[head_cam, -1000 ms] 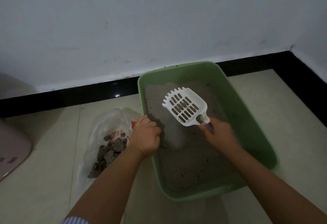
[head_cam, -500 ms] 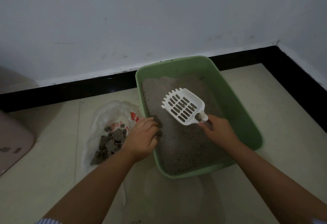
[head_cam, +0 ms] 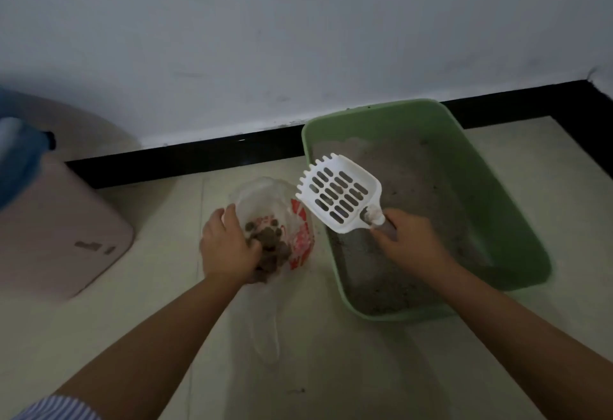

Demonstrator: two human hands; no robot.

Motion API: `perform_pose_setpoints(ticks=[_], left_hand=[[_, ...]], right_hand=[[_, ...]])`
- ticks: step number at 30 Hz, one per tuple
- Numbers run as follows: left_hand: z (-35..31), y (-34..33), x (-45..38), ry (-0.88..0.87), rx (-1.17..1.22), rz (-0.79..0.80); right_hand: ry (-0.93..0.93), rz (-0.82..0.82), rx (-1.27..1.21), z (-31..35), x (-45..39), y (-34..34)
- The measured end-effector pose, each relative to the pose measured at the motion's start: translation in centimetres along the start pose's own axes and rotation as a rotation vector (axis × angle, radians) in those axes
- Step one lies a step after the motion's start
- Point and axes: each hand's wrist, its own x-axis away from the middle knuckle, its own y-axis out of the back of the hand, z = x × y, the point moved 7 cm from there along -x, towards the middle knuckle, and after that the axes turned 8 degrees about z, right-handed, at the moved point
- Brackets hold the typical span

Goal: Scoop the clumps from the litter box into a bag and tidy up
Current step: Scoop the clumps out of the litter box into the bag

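A green litter box with grey litter sits on the floor by the wall. Left of it lies a clear plastic bag with red print, holding several dark clumps. My left hand is at the bag's near left side, its fingers curled over the bag's edge and the clumps. My right hand grips the handle of a white slotted scoop, which is raised over the box's left rim, between box and bag. A few small bits lie in the scoop.
A pink rounded container stands at the left, with a blurred blue object above it. A black skirting strip runs along the white wall. Pale floor tiles lie in front of the box and bag.
My left hand has left the litter box's rim and moved to the bag. The scoop has swung left from over the litter to above the box's left edge. The view has shifted left.
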Motion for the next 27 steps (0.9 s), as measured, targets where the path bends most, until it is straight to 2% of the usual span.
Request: perform_pose_setpoints(ticks=[3,6,8,10,12,16,18,20,27], left_hand=[[3.3,-0.7,0.1,0.198,0.228,0.166],[4.7,0.1,0.2,0.223,0.303,0.102],[5.4,0.2,0.2,0.212,0.428,0.061],[5.9,0.1,0.3,0.219,0.496,0.040],[6.4,-0.1,0.3,0.229,0.551,0.028],[7.1,0.0,0.2,0.268,0.645,-0.015],[7.2,0.2,0.2,0.280,0.658,-0.017],[7.2,0.4,0.2,0.274,0.654,-0.025],[6.3,1.1,0.4,0.241,0.490,-0.005]], right_hand=[[0.029,0.120,0.163,3.8,-1.2,-2.6],[0.036,0.238,0.415,6.6,-2.0,-5.2],[0.164,0.159,0.645,8.8,-2.0,-6.0],[0.254,0.004,0.720,10.2,-2.1,-5.7],[0.240,0.010,0.716,9.9,-2.2,-5.7],[0.322,-0.126,0.637,9.2,-1.6,-4.1],[0.390,-0.143,0.621,8.9,-1.1,-4.3],[0.410,-0.131,0.587,8.4,-0.9,-4.5],[0.364,-0.270,0.404,6.2,-1.0,-2.1]])
